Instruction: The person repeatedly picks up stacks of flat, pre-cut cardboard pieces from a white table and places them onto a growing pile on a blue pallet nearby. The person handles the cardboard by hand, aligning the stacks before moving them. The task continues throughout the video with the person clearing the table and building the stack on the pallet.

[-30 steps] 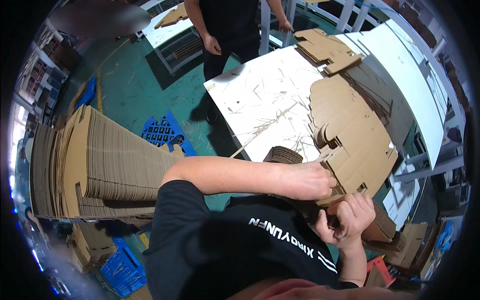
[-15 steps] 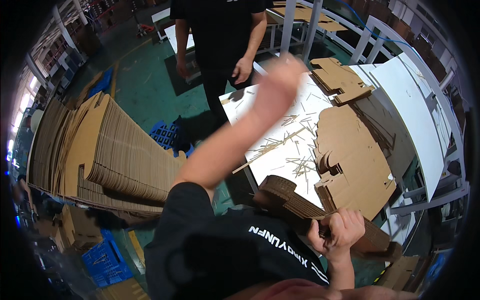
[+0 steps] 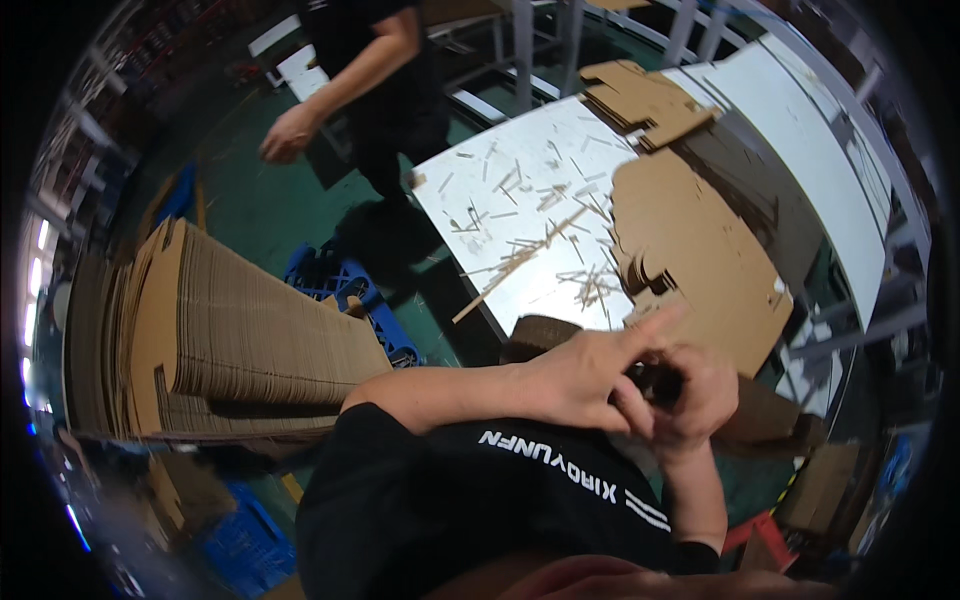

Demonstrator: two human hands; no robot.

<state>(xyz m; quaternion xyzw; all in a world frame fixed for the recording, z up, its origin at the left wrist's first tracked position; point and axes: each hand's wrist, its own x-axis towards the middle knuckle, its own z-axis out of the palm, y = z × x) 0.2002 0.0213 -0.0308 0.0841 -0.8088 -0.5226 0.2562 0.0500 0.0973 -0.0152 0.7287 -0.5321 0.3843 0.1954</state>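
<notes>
My left hand (image 3: 585, 378) and my right hand (image 3: 698, 395) meet in front of my chest, at the near edge of a white table (image 3: 480, 215). My right hand is curled around a small dark piece (image 3: 655, 380), mostly hidden by the fingers. The left hand's fingers are stretched out and lie against that piece; its index finger points up to the right. Whether the left hand grips it is hidden. Just beyond the hands a large die-cut brown cardboard sheet (image 3: 700, 250) lies flat on the table.
Thin cardboard strips (image 3: 520, 250) litter the table, and folded cardboard pieces (image 3: 645, 100) lie at its far end. A brown bundle (image 3: 540, 335) sits by the near edge. A tall stack of cardboard sheets (image 3: 230, 340) stands left, over blue crates (image 3: 340, 290). A co-worker (image 3: 370, 80) stands beyond.
My left arm, raised over the table half a second ago, has come back down to meet my right hand. The co-worker has shifted to the left.
</notes>
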